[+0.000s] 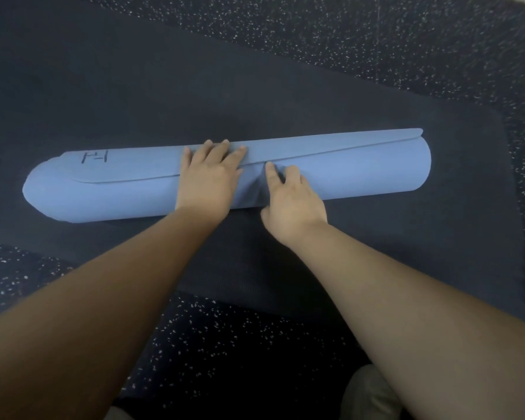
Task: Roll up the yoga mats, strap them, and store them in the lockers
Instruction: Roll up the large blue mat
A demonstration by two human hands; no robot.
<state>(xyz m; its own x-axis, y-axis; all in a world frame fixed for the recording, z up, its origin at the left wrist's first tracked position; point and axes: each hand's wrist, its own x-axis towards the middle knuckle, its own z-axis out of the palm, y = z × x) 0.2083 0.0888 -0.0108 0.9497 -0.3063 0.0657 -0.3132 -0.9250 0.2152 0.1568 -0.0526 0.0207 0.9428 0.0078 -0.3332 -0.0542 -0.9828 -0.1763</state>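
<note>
Nearest: right hand (293, 204), fingers bent, pressing into a blue mat roll (361, 174) and creasing it. Beside it, slightly farther: left hand (209, 174), fingers straight, flat over the roll's loose edge. The roll lies left to right on a dark flat mat (422, 253), both hands near its middle. No strap visible.

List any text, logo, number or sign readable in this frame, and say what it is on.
One dark mark like "H", lying sideways and perhaps a logo: near the left end of the rolled blue mat, on its outer flap.
Nothing else readable: no text shows on the dark mat underneath or on the speckled floor.
</note>
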